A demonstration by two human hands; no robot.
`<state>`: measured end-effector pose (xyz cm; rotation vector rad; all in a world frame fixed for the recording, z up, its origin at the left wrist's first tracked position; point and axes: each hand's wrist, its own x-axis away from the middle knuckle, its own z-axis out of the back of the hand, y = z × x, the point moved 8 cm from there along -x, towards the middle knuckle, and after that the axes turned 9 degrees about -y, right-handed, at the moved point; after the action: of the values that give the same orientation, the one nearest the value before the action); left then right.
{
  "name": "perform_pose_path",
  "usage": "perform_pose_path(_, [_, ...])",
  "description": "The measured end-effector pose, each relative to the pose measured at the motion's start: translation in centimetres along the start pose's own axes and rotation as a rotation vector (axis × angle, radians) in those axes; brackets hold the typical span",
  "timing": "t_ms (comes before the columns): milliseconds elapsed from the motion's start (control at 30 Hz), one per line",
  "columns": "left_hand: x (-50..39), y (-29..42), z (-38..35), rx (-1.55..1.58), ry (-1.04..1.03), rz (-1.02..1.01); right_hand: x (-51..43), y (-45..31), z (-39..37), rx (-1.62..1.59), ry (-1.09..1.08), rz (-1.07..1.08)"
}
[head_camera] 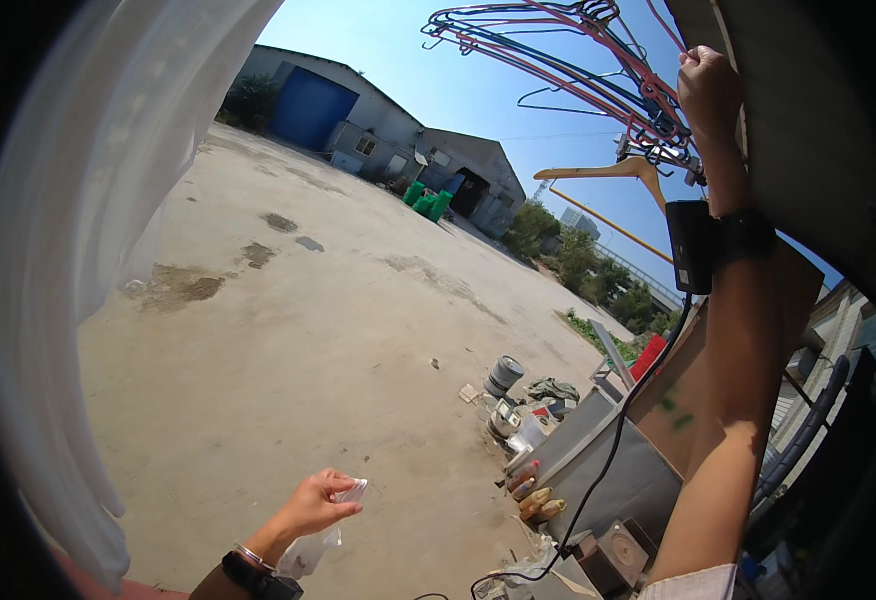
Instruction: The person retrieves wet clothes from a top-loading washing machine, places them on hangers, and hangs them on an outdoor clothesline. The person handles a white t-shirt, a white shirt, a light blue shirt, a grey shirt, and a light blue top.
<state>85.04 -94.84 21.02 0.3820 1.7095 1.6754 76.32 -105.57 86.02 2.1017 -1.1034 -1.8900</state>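
Note:
My left hand, low in the head view, pinches a thin whitish plastic piece; more of it, looking like a bag, hangs below the palm. My right hand is raised at the upper right, its fingers closed on a thin red hanger part. Beside it hangs a dense cluster of red and blue clothes hangers. A wooden hanger with a yellow bar hangs just below them. A black box with a cable is strapped at my right wrist.
White sheer fabric hangs along the left side. At the lower right stand a metal cabinet, bottles of brownish liquid and metal kegs. The black cable runs down past them. Sheds with a blue door stand across the concrete yard.

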Motion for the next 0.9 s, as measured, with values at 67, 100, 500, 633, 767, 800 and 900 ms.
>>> perform_pose_path(67, [0.4, 0.5, 0.9, -0.051, 0.007, 0.02, 1.7, -0.7, 3.0, 0.012, 0.125, 0.052])
perform_pose_path(100, [0.5, 0.6, 1.9, -0.091, 0.024, 0.039, 3.7, -1.2, 4.2, -0.044, 0.13, 0.061])
perform_pose_path(500, [2.5, -1.9, 13.3, 0.003, 0.19, 0.249, 44.6, -10.7, 13.0, -1.357, -0.912, -0.351])
perform_pose_path(633, [2.1, -2.3, 12.7, -0.012, 0.211, 0.359, 49.1, -11.0, 14.3, -1.364, -0.976, -0.459])
perform_pose_path(767, [0.6, -1.7, 10.7, -0.018, 0.137, 0.356, 50.7, -11.4, 15.0, -1.355, -0.981, -0.412])
perform_pose_path(800, [0.0, -1.4, 9.8, -0.019, 0.096, 0.331, 51.0, -11.7, 14.9, -1.374, -0.992, -0.405])
perform_pose_path(900, [-1.5, 0.2, 6.9, -0.012, -0.028, 0.296, 51.3, -14.1, 14.5, -1.422, -0.964, -0.357])
